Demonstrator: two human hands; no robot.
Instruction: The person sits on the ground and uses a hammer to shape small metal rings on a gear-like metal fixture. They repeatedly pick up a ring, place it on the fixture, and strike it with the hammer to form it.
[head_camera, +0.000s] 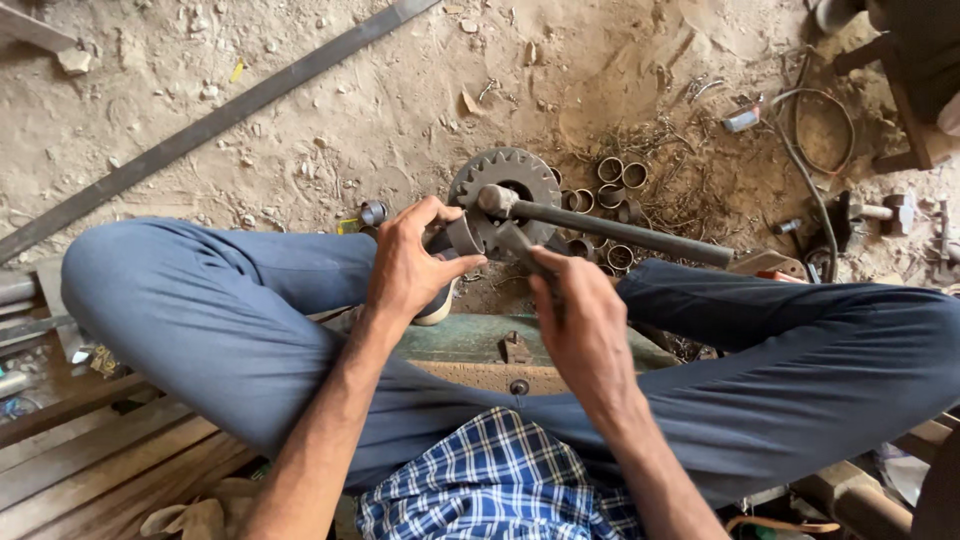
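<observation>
- Head view: person sits cross-legged in blue trousers (220, 320), both hands out front over a sandy floor (400, 90).
- left hand (405, 265) closed round a short metal sleeve (462, 235) on the near end of a steel shaft (620, 232); fingers wrapped, thumb on top.
- right hand (585, 325) closed on a dark tool (520, 245) (handle mostly hidden, kind unclear), head resting against the shaft beside the sleeve.
- Shaft passes through the bore of a toothed gear (505, 185) standing on edge on the floor, just beyond the hands.
- Step, as a judgement: seating or working the sleeve on the shaft end at the gear; next move needs the left grip steady while the tool bears on the sleeve.
- Around: loose metal rings (610, 170) and swarf right of the gear, flat steel bar (200, 130) far left, hammer (880, 212) far right, green block (480, 340) under the knees.
</observation>
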